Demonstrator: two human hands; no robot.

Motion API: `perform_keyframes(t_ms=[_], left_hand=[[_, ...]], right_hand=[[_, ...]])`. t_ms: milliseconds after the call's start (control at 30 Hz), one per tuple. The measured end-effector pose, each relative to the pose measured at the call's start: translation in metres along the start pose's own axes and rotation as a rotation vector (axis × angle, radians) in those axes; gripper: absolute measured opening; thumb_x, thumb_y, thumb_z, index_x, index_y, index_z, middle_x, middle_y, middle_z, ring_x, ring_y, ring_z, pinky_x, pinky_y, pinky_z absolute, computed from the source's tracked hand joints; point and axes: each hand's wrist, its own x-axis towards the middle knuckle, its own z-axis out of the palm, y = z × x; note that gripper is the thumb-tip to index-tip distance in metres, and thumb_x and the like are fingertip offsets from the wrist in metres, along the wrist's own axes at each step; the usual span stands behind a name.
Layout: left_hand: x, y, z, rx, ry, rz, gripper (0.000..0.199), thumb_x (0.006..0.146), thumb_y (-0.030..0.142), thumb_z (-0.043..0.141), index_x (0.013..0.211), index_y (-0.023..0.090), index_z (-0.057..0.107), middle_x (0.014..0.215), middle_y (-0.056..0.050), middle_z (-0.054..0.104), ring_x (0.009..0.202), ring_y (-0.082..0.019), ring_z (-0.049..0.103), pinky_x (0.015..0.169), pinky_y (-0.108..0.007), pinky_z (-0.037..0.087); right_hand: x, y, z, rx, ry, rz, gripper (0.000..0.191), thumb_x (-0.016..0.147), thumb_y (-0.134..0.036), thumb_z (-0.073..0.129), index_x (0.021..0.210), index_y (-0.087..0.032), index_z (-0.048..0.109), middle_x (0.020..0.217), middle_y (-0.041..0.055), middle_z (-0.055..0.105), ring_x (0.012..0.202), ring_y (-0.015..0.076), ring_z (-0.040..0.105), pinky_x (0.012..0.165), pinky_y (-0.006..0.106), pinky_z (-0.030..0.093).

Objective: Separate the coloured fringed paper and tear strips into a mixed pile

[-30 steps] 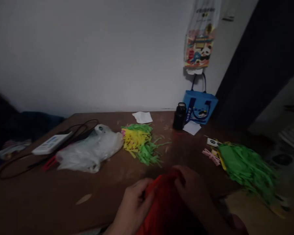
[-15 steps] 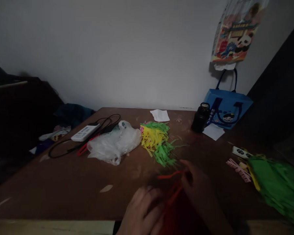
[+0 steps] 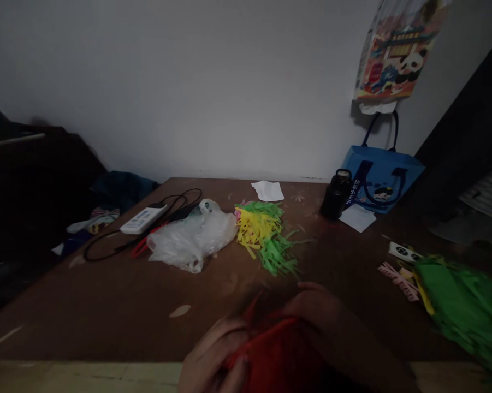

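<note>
Red material (image 3: pixel 284 352) held, left hand (image 3: pixel 211 352) shifted leftward, right hand (image 3: pixel 321 312) slightly lower

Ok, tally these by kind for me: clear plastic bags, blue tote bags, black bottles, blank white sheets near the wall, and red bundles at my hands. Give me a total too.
Clear plastic bag: 1
Blue tote bag: 1
Black bottle: 1
Blank white sheets: 2
Red bundle at the hands: 1
Total: 6

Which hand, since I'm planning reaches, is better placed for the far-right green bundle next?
Probably the right hand: it lies nearer the green bundle, with the left hand farther across. Both are on the red material.
</note>
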Motion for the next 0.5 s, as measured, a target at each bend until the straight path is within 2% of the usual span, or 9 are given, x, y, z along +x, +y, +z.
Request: perform_keyframes(t_ms=[67,133,200,267,333,367,433,500], left_hand=[[0.001,0.001,-0.002,-0.06,0.014,-0.017,0.03,0.088,0.048,0.057,0.106,0.028,0.071,0.097,-0.006,0.075,0.086,-0.021,0.071,0.073,-0.023,0.058],[0.004,0.004,-0.004,-0.115,-0.024,-0.057,0.05,0.081,0.057,0.062,0.124,0.03,0.063,0.107,-0.008,0.074,0.093,-0.024,0.07,0.077,-0.027,0.058],[0.012,0.008,-0.004,-0.157,-0.105,-0.114,0.055,0.082,0.055,0.062,0.131,0.029,0.058,0.111,-0.008,0.074,0.096,-0.025,0.07,0.081,-0.028,0.057],[0.023,0.013,-0.001,-0.187,-0.162,-0.222,0.038,0.089,0.046,0.055,0.12,0.027,0.066,0.103,-0.006,0.076,0.09,-0.023,0.071,0.081,-0.028,0.057],[0.032,0.015,0.003,-0.226,-0.116,-0.349,0.034,0.094,0.043,0.047,0.101,0.023,0.074,0.085,-0.003,0.077,0.079,-0.021,0.07,0.076,-0.027,0.057],[0.036,0.015,0.006,-0.251,-0.072,-0.412,0.036,0.094,0.044,0.046,0.094,0.022,0.075,0.079,-0.002,0.076,0.075,-0.02,0.069,0.073,-0.026,0.057],[0.038,0.015,0.012,-0.311,0.008,-0.469,0.04,0.094,0.047,0.045,0.091,0.021,0.075,0.079,-0.001,0.075,0.074,-0.02,0.068,0.073,-0.026,0.056],[0.035,0.012,0.019,-0.367,0.043,-0.483,0.043,0.094,0.05,0.044,0.095,0.02,0.074,0.088,-0.003,0.076,0.081,-0.021,0.068,0.079,-0.028,0.056]], right_hand=[[0.011,0.003,-0.002,0.027,-0.017,-0.071,0.032,0.089,-0.002,0.041,0.099,-0.022,0.063,0.091,-0.0008,0.072,0.088,0.0127,0.066,0.104,0.036,0.043],[0.018,0.006,-0.008,-0.03,-0.019,-0.167,0.029,0.093,-0.005,0.041,0.101,-0.022,0.062,0.085,-0.0008,0.07,0.081,0.013,0.064,0.1,0.038,0.045],[0.025,0.003,-0.017,-0.099,0.014,-0.275,0.026,0.096,-0.008,0.04,0.102,-0.023,0.061,0.084,-0.0011,0.068,0.08,0.0125,0.063,0.098,0.037,0.045],[0.031,-0.006,-0.028,-0.202,0.157,-0.283,0.025,0.096,-0.009,0.041,0.106,-0.022,0.06,0.095,0.0016,0.069,0.092,0.0148,0.063,0.101,0.04,0.043],[0.035,-0.017,-0.033,-0.292,0.321,-0.244,0.025,0.095,-0.01,0.045,0.113,-0.021,0.058,0.11,0.006,0.067,0.108,0.0191,0.059,0.105,0.044,0.04],[0.036,-0.022,-0.033,-0.311,0.359,-0.241,0.026,0.093,-0.011,0.047,0.115,-0.019,0.057,0.114,0.0074,0.065,0.113,0.0205,0.056,0.106,0.044,0.039],[0.037,-0.027,-0.025,-0.311,0.316,-0.291,0.028,0.09,-0.014,0.054,0.118,-0.016,0.057,0.118,0.0091,0.064,0.117,0.022,0.054,0.109,0.043,0.037],[0.035,-0.026,-0.009,-0.325,0.251,-0.321,0.032,0.088,-0.02,0.057,0.12,-0.014,0.056,0.12,0.0115,0.063,0.116,0.0239,0.054,0.105,0.043,0.041]])
